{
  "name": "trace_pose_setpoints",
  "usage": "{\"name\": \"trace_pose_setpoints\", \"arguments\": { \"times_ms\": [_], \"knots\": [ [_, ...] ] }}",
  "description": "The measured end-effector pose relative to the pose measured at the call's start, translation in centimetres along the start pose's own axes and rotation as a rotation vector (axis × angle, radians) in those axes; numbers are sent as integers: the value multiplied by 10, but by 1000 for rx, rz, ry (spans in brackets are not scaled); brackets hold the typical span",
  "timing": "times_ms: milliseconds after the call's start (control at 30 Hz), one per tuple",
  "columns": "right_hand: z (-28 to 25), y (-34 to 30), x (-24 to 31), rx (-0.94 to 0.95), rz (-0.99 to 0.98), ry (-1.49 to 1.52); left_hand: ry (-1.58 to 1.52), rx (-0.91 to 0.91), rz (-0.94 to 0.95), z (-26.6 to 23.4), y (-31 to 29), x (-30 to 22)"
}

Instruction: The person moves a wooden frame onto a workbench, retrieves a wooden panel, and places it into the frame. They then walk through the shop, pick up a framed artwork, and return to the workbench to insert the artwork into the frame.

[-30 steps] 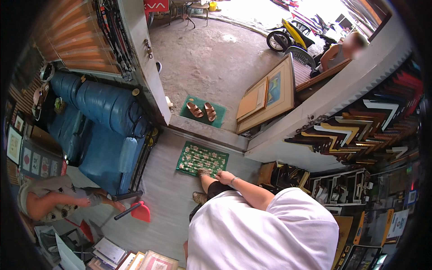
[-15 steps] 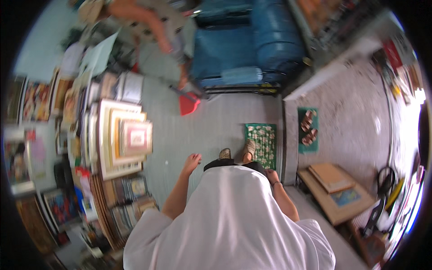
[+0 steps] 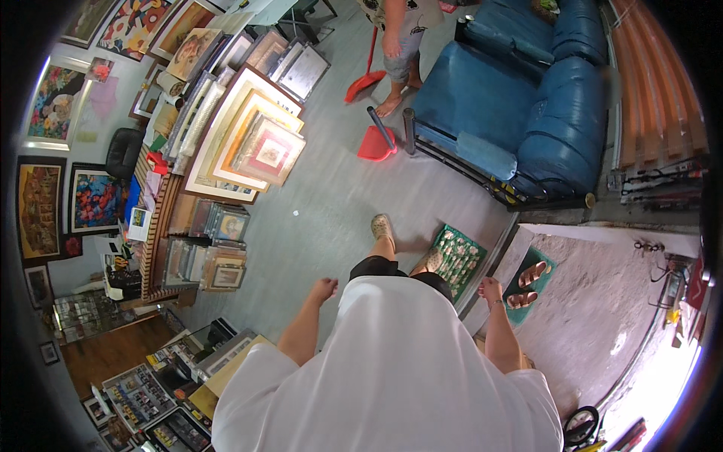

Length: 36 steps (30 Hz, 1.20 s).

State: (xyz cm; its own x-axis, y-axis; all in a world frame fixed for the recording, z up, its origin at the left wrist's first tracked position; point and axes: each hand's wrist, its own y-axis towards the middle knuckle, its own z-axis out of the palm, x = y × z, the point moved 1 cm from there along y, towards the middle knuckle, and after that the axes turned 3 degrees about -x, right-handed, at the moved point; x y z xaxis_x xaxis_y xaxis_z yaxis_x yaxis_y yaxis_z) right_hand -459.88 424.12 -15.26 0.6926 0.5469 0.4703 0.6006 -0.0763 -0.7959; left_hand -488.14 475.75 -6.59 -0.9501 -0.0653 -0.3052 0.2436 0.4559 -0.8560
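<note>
My left hand hangs over the grey floor at my left side, its fingers loosely curled with nothing showing in them. On the other side my right hand is also curled, close above the door sill, and no object shows in it. Below me a green flowered doormat lies by the doorway, with my right foot partly on it. My left foot, in a beige clog, is on the floor ahead. Past the sill, a pair of brown sandals rests on a green mat, nearest to my right hand.
Framed pictures lean in stacks along the left. Ahead, a red dustpan stands near a blue sofa. Beyond it are a red broom and another person's bare leg. Rough concrete ground spreads outside the doorway.
My view has turned toward the left, so the doorway, sofa and mats appear rotated. My left foot has moved forward. The red broom beside the other person now shows clearly.
</note>
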Motion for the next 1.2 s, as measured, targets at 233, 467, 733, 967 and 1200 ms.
{"name": "trace_pose_setpoints", "arguments": {
  "times_ms": [233,467,733,967,1200],
  "knots": [
    [44,18,106,19,-141,104,-88,114,-174,-10,31,29],
    [123,-10,178,160,-185,-151,-189,62,160,-65,114,-78],
    [176,-28,200,85,-209,-105,-148,3,331,-157,189,-158],
    [169,-39,209,89,-57,-149,-109,-28,177,-178,193,-161],
    [170,31,195,125,-213,-273,-202,30,138,-132,159,-137]
  ]
}}
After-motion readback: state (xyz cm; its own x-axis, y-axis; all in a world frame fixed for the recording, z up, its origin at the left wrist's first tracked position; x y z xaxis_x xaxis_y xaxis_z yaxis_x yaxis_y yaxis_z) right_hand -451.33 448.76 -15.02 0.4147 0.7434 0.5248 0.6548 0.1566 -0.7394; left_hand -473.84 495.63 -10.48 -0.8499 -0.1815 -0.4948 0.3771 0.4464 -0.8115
